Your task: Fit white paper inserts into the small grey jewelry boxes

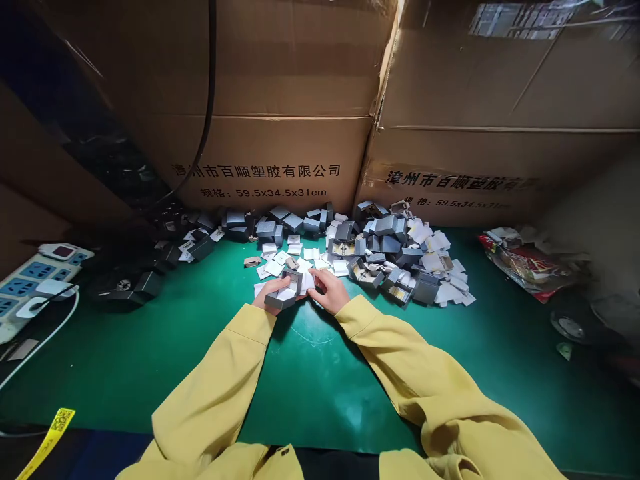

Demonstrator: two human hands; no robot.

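Note:
In the head view, my left hand (271, 293) holds a small open grey box (283, 298) with a pale inside, its fingers wrapped round it. Close by on the right, my right hand (330, 291) has its thumb and fingers pressed together at the edge of a white card (307, 283). Just beyond my hands, more white cards (273, 268) lie scattered on the green table (200, 373). A small brownish piece (253, 262) lies left of them. Grey boxes (387, 227) are heaped to the right, some open, among white pieces.
Large cardboard boxes (280, 147) stand along the back. At left are a power strip (30, 280) with a white cable and dark boxes (147, 285). A red and silver plastic bag (530, 263) lies at right, near a dark round object (571, 327).

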